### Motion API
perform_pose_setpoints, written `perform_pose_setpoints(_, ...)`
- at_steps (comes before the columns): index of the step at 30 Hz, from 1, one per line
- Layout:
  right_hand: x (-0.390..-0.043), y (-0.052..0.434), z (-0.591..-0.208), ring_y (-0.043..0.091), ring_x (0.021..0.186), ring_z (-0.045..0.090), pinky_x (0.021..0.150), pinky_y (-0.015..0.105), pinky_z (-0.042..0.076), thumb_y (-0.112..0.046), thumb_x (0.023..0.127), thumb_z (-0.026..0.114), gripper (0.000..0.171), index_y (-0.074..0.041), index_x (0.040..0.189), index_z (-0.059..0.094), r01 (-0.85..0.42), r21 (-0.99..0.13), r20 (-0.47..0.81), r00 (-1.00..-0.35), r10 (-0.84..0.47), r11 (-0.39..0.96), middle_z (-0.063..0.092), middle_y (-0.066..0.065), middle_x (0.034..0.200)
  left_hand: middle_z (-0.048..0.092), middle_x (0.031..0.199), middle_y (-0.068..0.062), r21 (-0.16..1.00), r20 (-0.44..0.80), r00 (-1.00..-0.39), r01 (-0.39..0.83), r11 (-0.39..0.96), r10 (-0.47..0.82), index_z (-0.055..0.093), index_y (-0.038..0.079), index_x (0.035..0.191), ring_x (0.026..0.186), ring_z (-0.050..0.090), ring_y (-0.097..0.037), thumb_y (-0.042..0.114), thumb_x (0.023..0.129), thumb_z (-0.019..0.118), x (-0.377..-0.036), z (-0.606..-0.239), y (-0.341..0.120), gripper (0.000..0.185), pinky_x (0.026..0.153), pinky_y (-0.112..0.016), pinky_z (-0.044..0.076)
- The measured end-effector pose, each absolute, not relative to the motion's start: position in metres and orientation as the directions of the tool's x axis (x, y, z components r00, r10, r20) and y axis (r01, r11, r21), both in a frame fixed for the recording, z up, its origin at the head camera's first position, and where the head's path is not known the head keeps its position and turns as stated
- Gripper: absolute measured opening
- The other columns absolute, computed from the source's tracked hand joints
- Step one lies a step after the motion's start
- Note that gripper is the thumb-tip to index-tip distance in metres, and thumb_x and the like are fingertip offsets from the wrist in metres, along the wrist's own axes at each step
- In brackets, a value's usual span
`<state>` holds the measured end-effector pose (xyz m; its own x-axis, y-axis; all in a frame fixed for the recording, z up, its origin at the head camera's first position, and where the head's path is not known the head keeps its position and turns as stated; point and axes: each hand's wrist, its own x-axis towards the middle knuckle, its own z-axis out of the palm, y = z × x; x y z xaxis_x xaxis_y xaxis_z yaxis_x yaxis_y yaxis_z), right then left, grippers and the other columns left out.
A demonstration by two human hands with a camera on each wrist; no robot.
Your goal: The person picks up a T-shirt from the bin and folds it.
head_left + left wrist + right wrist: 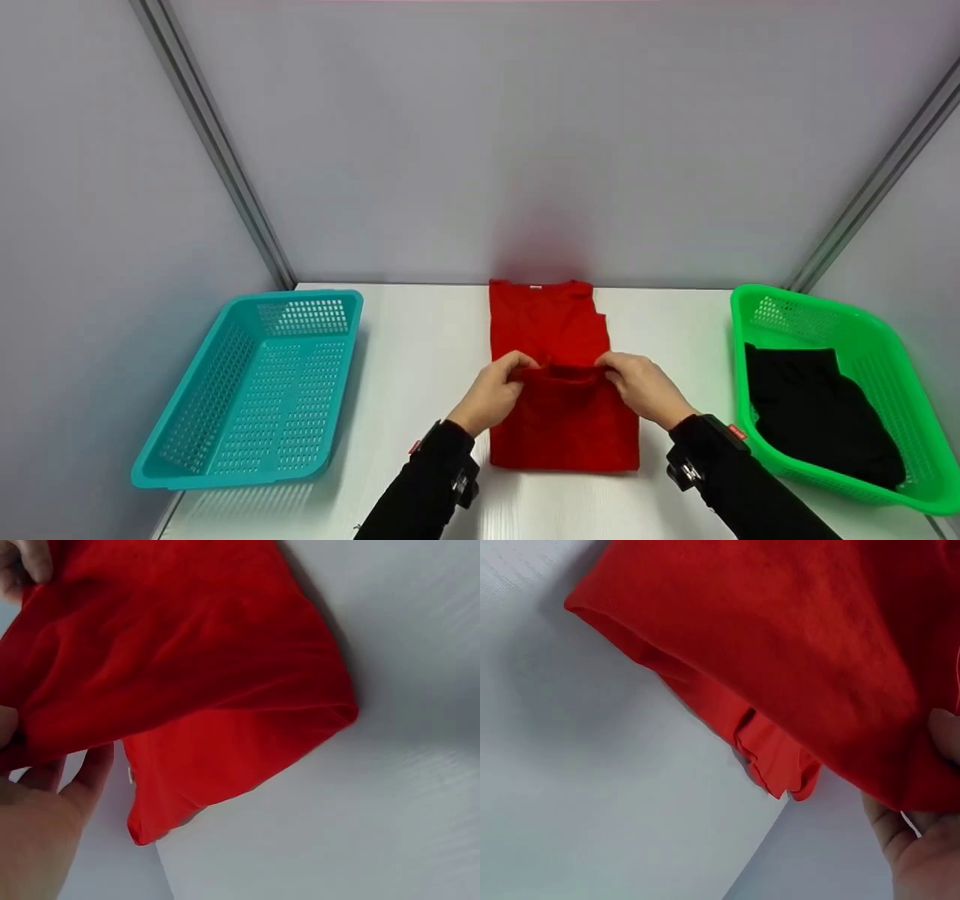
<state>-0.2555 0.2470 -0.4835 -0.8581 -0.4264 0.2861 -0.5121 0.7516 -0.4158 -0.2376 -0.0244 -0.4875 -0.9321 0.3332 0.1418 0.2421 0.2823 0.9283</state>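
A red T-shirt (pixel 551 322), folded into a narrow strip, lies on the white table with its collar end toward the back wall. Its near part is doubled over, and my two hands hold that raised edge side by side. The left hand (pixel 491 394) pinches the edge at its left corner. At the right corner the right hand (pixel 645 386) pinches it too, thumb on top and fingers beneath. In the left wrist view the red cloth (pixel 195 645) hangs lifted over the layer below. The right wrist view shows the lifted red cloth (pixel 765 637) sloping to a fold.
At left stands a blue-green perforated basket (pixel 259 390) with nothing in it. To the right, a bright green basket (pixel 821 322) holds a folded black garment (pixel 817 412). Grey panels (pixel 570 135) close off the back and both sides of the white table (pixel 420 360).
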Motion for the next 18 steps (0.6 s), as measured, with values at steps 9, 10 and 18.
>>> perform_pose_setpoints(9, -0.258, 0.237, -0.501, 0.041, 0.119, 0.062, 0.103, 0.053, 0.048, -0.001, 0.093, 0.070, 0.039, 0.004, 0.131, 0.059, -0.444, -0.307, 0.323, -0.881, -0.346, 0.842, 0.066, 0.023, 0.127, 0.058, 0.138, -0.015, 0.748, 0.141, -0.990, 0.090, 0.657, -0.025, 0.053, 0.008, 0.136, 0.125, 0.056, -0.042, -0.008, 0.093, 0.054, -0.238, -0.496, -0.015, 0.046, 0.099, -0.055, 0.048)
perform_pose_setpoints(10, -0.256, 0.237, -0.505, 0.042, 0.124, 0.059, 0.106, 0.054, 0.046, -0.002, 0.093, 0.071, 0.045, 0.005, 0.135, 0.057, -0.459, -0.291, 0.311, -0.875, -0.371, 0.839, 0.063, 0.024, 0.132, 0.057, 0.139, -0.015, 0.699, 0.138, -0.989, 0.063, 0.712, -0.048, 0.053, 0.009, 0.138, 0.123, 0.055, -0.043, -0.007, 0.091, 0.057, -0.236, -0.500, -0.014, 0.049, 0.097, -0.056, 0.048)
perform_pose_setpoints(18, -0.224, 0.247, -0.538, 0.041, 0.120, 0.062, 0.100, 0.054, 0.050, -0.004, 0.090, 0.075, 0.034, 0.000, 0.122, 0.067, -0.584, -0.162, 0.244, -0.805, -0.541, 0.795, 0.068, 0.020, 0.126, 0.058, 0.120, -0.008, 0.322, 0.229, -0.932, 0.344, 0.882, 0.280, 0.067, 0.018, 0.123, 0.101, 0.056, -0.031, 0.012, 0.089, 0.070, -0.209, -0.534, -0.021, 0.035, 0.082, -0.043, 0.050)
